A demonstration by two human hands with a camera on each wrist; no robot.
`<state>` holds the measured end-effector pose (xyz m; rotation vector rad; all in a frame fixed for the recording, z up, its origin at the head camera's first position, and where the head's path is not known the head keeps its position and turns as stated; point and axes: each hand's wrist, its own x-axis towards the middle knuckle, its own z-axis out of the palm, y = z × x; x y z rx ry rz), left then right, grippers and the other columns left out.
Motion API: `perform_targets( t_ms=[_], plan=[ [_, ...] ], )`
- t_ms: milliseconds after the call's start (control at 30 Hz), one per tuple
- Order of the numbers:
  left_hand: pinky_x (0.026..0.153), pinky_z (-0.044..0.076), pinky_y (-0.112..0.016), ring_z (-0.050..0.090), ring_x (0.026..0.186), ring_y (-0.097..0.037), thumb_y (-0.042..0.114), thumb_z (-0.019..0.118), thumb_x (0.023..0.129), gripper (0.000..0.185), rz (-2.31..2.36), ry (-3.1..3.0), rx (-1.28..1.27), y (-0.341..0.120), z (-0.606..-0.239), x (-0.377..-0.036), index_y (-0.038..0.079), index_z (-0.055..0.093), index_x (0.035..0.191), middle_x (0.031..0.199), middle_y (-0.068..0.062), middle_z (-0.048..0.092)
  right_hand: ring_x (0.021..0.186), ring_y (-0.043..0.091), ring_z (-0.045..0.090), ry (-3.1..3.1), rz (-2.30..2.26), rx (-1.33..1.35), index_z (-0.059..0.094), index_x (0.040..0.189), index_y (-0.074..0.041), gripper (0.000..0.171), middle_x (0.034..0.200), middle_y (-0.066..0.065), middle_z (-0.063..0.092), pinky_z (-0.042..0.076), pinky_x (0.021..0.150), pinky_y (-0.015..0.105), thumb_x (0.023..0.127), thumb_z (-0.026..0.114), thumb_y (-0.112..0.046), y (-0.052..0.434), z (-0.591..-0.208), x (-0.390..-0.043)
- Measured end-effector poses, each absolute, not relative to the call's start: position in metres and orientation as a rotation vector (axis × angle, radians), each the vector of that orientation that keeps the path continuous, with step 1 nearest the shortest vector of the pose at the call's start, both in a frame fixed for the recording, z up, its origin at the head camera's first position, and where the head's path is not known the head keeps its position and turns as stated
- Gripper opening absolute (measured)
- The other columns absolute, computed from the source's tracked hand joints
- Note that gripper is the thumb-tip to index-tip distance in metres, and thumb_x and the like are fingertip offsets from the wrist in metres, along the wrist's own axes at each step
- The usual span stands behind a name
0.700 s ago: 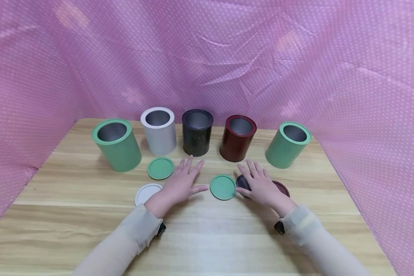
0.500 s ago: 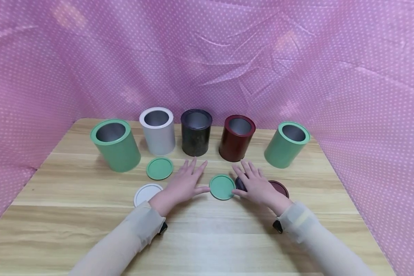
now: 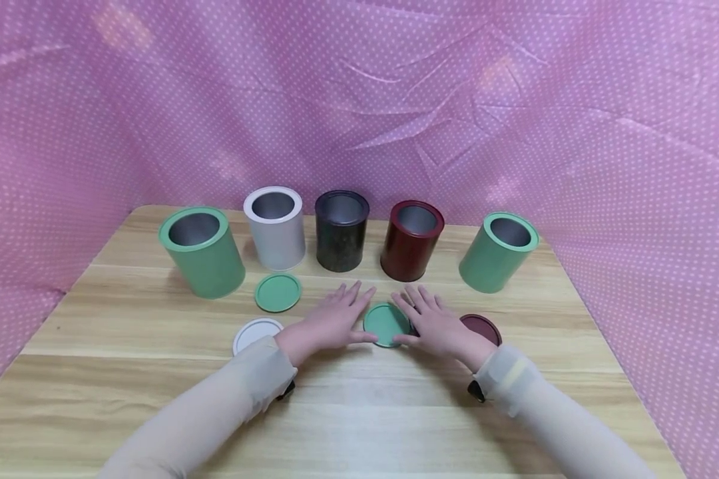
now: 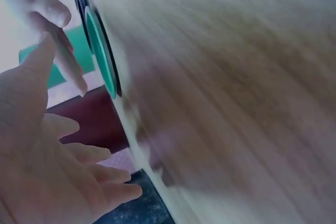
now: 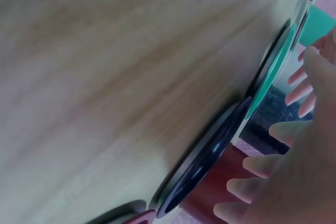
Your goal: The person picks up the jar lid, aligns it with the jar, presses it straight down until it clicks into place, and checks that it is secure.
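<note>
At centre frame on a pale wooden desk (image 3: 156, 372), a person's two hands have drawn together around a green lid (image 3: 385, 322) lying flat in front of a row of five open tins. Half a second ago the left hand (image 3: 335, 322) lay further to the left and the right hand (image 3: 434, 326) rested over a dark lid (image 5: 205, 161); now both flank the green disc, thumbs touching or nearly touching its near edge, fingers straight and spread flat on the wood. Neither grip has closed on anything: both are released, palms down. The right palm now hides most of the dark lid in the head view, though the right wrist view shows it lying just beside the green one, their edges overlapping or nearly so; which lies on top cannot be told.

Toward the upper half of the frame stand a large green tin (image 3: 202, 251), a white tin (image 3: 274, 227), a black tin (image 3: 342, 230), a dark red tin (image 3: 411, 240) and a smaller green tin (image 3: 498, 251), all uncovered. A second green lid (image 3: 278, 292) lies left of centre, a white lid (image 3: 254, 334) by the left sleeve, a maroon lid (image 3: 482, 327) right of the right hand. Pink dotted cloth (image 3: 515, 100) walls the scene.

The closing-in suggests attention has settled on the central green lid, which remains on the desk.
</note>
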<state>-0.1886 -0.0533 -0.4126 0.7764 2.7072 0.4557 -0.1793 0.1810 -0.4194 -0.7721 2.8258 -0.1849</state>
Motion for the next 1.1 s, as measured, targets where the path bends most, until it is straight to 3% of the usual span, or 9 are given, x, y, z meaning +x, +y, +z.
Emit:
perform_targets(
  t_ms=[467, 800, 1100],
  plan=[
    [0.118, 0.025, -0.052, 0.024, 0.144, -0.041, 0.049, 0.071, 0.084, 0.093, 0.613, 2.668, 0.749, -0.046, -0.424, -0.186, 0.007, 0.026, 0.153, 0.157, -0.023, 0.025, 0.147, 0.045, 0.012, 2.722, -0.320, -0.852, 0.022, 0.155, -0.011, 0.087, 0.160, 0.020, 0.016, 0.018, 0.117, 0.061, 0.089, 0.061, -0.053, 0.188, -0.421, -0.179],
    [0.117, 0.025, -0.055, 0.024, 0.144, -0.043, 0.047, 0.076, 0.080, 0.091, 0.554, 2.730, 0.748, -0.037, -0.435, -0.173, 0.003, 0.035, 0.148, 0.154, -0.026, 0.029, 0.149, 0.040, 0.009, 2.645, -0.356, -0.912, 0.020, 0.155, -0.010, 0.093, 0.161, 0.018, 0.018, 0.023, 0.117, 0.056, 0.087, 0.065, -0.053, 0.195, -0.427, -0.180],
    [0.117, 0.022, -0.056, 0.019, 0.145, -0.043, 0.046, 0.076, 0.080, 0.091, 0.526, 2.744, 0.668, -0.025, -0.438, -0.165, 0.003, 0.035, 0.148, 0.156, -0.025, 0.025, 0.147, 0.041, 0.013, 2.601, -0.372, -1.000, 0.023, 0.154, -0.006, 0.095, 0.160, 0.021, 0.019, 0.025, 0.116, 0.057, 0.084, 0.071, -0.048, 0.202, -0.428, -0.182]
  ],
)
